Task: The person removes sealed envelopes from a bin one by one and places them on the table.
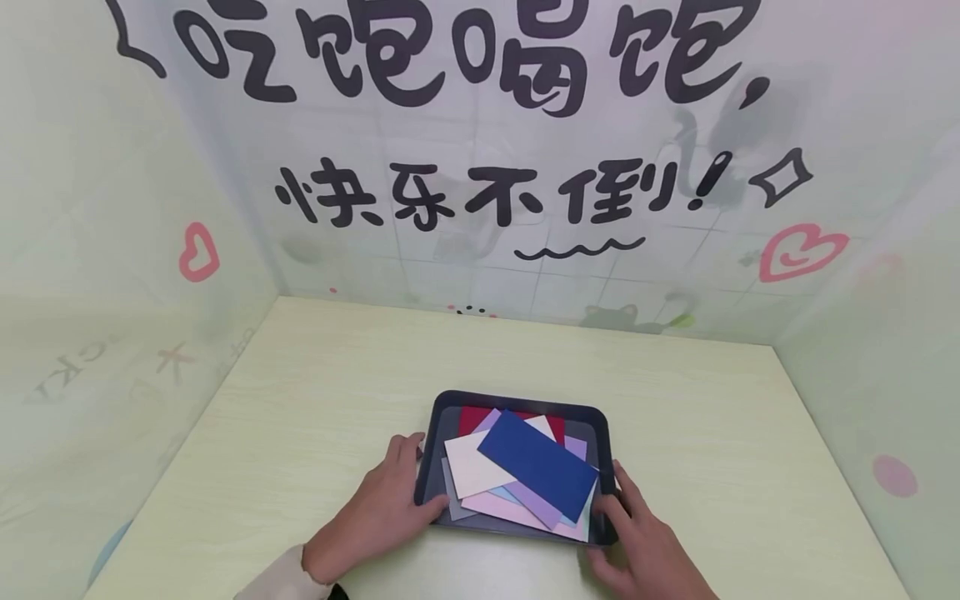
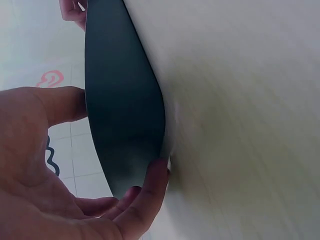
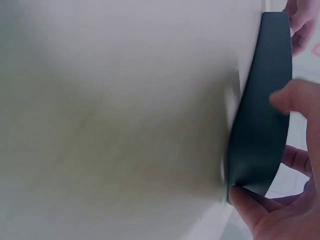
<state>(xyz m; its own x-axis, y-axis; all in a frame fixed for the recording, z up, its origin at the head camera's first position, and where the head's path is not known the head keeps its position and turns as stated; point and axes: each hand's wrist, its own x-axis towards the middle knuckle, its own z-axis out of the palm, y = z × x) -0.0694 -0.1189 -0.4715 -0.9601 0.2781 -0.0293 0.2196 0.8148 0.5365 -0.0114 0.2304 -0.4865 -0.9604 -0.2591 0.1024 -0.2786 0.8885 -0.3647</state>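
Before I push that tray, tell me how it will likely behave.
The tray looks wide and shallow, so it probably won't tip easily. Its smooth walls could feel slippery. The cards inside overlap loosely, so they may slide if it tilts.

You've got the dark rectangular tray [image 1: 451, 422] in front of you, open side up, coloured cards [image 1: 477, 472] heaped askew inside, the blue card [image 1: 538, 465] slanting across the top!

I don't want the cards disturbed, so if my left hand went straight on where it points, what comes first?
The dark tray, at its left wall, which your left hand grips; past it, the white card looks next, though depth is unclear.
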